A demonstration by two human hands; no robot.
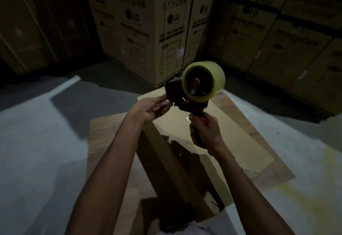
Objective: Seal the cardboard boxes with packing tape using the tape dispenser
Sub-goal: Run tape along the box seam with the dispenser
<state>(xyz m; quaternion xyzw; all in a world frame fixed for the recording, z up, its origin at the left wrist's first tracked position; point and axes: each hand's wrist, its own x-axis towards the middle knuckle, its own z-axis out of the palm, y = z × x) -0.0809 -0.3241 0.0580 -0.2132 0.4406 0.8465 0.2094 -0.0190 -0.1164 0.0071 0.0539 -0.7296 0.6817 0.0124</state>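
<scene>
A: What's the biggest thing here?

B: The stacked cartons (148, 36) along the far side — tall cardboard boxes printed with the LG logo and, as far as the dim light allows, "WASHING MACHINE". The smaller print is too blurred to read. More stand at far right (288, 36).

A: And the box to be sealed?

B: It lies on the grey concrete floor (37, 133), in the middle, running from near to far: a long cardboard box (194, 142) with its flaps (240, 123) spread flat to either side. I see no tape across its seam.

A: Where's the dispenser?

B: The tape dispenser (188, 96) is held up above the far end of that box. Its roll of clear packing tape (203, 80) faces the camera — a fat, yellowish roll.

A: The hands?

B: The right hand (205, 131) is wrapped fully around the orange-and-black handle, fingers closed tight. The left hand (153, 108) is at the dispenser's front, thumb and fingertips pinched together at the blade end; it seems to have the loose tape end, though the film is too clear to be sure.

A: So which step?

B: Freeing the tape end, I'd judge. Next it needs that end pulled out, then stuck down over the box's far edge.
</scene>
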